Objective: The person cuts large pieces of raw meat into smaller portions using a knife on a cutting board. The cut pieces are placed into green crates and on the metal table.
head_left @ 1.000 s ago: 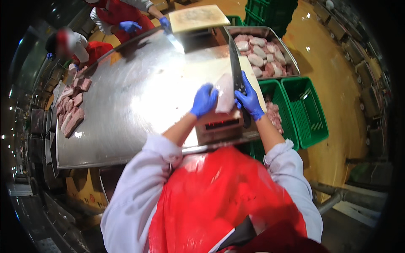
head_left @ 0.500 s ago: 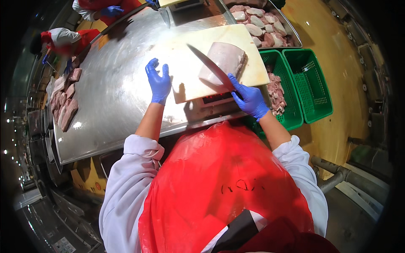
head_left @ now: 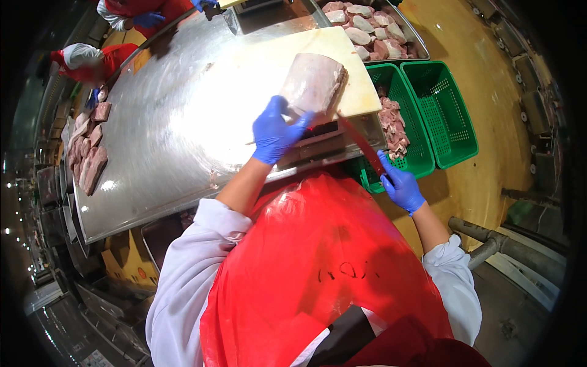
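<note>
The pale pink block of raw meat point(head_left: 313, 82), likely pork, is lying on the white cutting board point(head_left: 361, 92) at the upper centre of the frame, while the left hand point(head_left: 276, 129) is hovering by its lower edge, thumb and fingers apart – if it is touching, I cannot tell. Right of centre, the right hand point(head_left: 402, 189) is gripping the long knife point(head_left: 367, 150) by its handle; for good control, the left fingers should be steadying the meat – always away from the blade.
</note>
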A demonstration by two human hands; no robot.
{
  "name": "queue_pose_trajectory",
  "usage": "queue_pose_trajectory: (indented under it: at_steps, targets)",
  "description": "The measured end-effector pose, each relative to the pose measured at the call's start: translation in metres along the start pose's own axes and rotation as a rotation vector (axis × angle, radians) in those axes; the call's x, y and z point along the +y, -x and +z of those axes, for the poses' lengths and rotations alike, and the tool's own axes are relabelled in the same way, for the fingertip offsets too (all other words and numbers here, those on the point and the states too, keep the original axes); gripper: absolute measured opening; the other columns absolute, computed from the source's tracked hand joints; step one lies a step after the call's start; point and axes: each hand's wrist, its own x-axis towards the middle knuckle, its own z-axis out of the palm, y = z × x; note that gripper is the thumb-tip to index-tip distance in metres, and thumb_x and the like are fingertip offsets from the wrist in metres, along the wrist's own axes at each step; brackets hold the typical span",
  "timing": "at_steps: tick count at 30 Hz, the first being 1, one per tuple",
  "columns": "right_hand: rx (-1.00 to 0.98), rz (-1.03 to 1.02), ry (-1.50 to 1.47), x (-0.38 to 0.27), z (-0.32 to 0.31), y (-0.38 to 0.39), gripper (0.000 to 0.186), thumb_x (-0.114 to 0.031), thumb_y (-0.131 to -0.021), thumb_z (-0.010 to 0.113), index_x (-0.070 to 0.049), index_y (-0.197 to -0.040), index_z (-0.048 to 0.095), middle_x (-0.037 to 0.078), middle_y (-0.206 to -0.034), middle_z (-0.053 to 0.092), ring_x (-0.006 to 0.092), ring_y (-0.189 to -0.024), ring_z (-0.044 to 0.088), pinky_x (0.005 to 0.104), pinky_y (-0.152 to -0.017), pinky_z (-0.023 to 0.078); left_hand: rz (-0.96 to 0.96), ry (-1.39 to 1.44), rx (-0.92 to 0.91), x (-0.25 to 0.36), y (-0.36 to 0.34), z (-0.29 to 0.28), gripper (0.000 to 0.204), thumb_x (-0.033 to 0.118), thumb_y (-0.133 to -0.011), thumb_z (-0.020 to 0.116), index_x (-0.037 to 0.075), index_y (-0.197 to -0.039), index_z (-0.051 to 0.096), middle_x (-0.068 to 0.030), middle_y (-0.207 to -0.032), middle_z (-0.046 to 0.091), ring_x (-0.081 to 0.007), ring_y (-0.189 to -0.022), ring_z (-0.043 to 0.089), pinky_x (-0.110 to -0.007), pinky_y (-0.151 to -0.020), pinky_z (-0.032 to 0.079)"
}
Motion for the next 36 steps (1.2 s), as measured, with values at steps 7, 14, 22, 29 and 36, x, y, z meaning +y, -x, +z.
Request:
queue_pose_trajectory:
  at_steps: [7,14,22,29,36]
  targets:
    - [0.204,0.128,-0.214,-0.042,0.028,-0.088,0.070,-0.014,-0.095,0.061,-0.023,-0.159,0.033,0.019,-0.082,0.066,0.0373,-0.064,0.065,0.0465,-0.060,0.050,-0.105,0.212,0.087,-0.035,0.009,0.034,0.021,0.015,-0.083,0.076,0.001,-0.090,0.062,-0.0076,-0.070,0.064,-0.0123,-0.060,0.059,-0.030,-0.061,0.051]
    - [0.125,0.017,0.227,-0.095,0.073,-0.165,0.076,-0.013,-0.093,0.061,-0.025,-0.160,0.029,0.014,-0.072,0.061,0.0342,-0.058,0.064,0.0465,-0.055,0.054,-0.201,0.469,0.120,-0.036,0.015,0.037,0.012,0.008,-0.085,0.072,0.001,-0.089,0.064,-0.0008,-0.070,0.062,-0.0057,-0.060,0.052,-0.025,-0.056,0.046]
    - [-0.221,0.148,0.381,-0.118,0.039,-0.063,0.085,-0.005,-0.088,0.057,-0.023,-0.163,0.020,0.015,-0.067,0.059,0.0360,-0.050,0.061,0.0497,-0.047,0.051,-0.391,0.681,0.081,-0.084,-0.001,0.008,0.009,0.008,-0.086,0.071,0.003,-0.086,0.063,0.0027,-0.068,0.059,-0.0031,-0.059,0.049,-0.022,-0.054,0.043]
    - [0.019,0.214,0.116,-0.164,0.032,-0.100,0.079,-0.012,-0.093,0.056,-0.022,-0.162,0.021,0.020,-0.072,0.063,0.0409,-0.059,0.062,0.0519,-0.057,0.052,-0.277,0.650,-0.142,-0.102,-0.008,-0.016,0.010,0.006,-0.086,0.072,0.001,-0.087,0.063,0.0014,-0.074,0.062,-0.0042,-0.066,0.054,-0.022,-0.059,0.046]
    - [0.043,0.342,0.357,-0.179,0.089,-0.233,0.078,-0.008,-0.091,0.051,-0.018,-0.162,0.020,0.021,-0.082,0.069,0.0412,-0.068,0.067,0.0541,-0.063,0.054,-0.094,0.671,-0.332,-0.117,-0.022,-0.018,0.010,0.005,-0.085,0.071,0.001,-0.084,0.062,0.0001,-0.070,0.061,-0.0046,-0.064,0.053,-0.024,-0.058,0.046]
